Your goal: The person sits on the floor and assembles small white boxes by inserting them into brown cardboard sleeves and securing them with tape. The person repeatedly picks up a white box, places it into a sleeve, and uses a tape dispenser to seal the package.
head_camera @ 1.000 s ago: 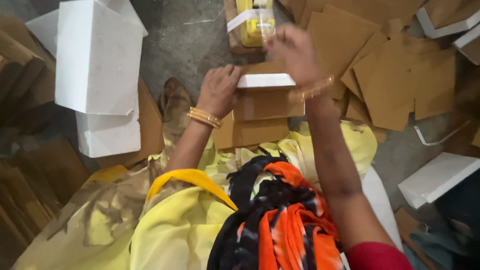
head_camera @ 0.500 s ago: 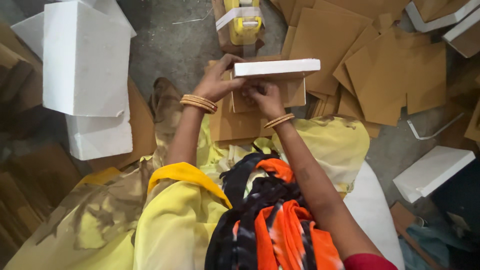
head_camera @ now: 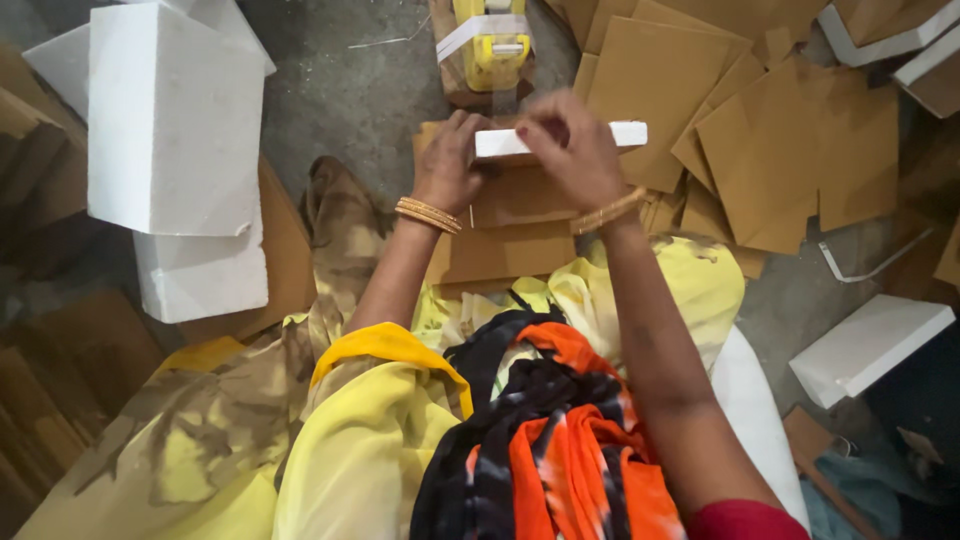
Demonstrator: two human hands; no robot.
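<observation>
A thin white foam slab [head_camera: 625, 133] lies across the top of a folded brown cardboard piece [head_camera: 515, 225] in front of my knees. My left hand [head_camera: 450, 165] grips the slab's left end, with gold bangles on the wrist. My right hand [head_camera: 572, 150] covers the slab's middle from above, fingers curled over it. Only the slab's ends show past my fingers. Just beyond the slab stands a yellow tape dispenser [head_camera: 490, 45] on a brown block.
Large white foam blocks [head_camera: 175, 120] are stacked at the left. Loose brown cardboard sheets [head_camera: 770, 140] are spread at the right. Another white foam slab [head_camera: 870, 345] lies at the lower right, more at the top right corner. Grey concrete floor [head_camera: 350, 90] lies between.
My right hand came back from the far cardboard pile and now rests on top of the white slab. The slab was lifted above the brown cardboard, and my left hand took its left end.
</observation>
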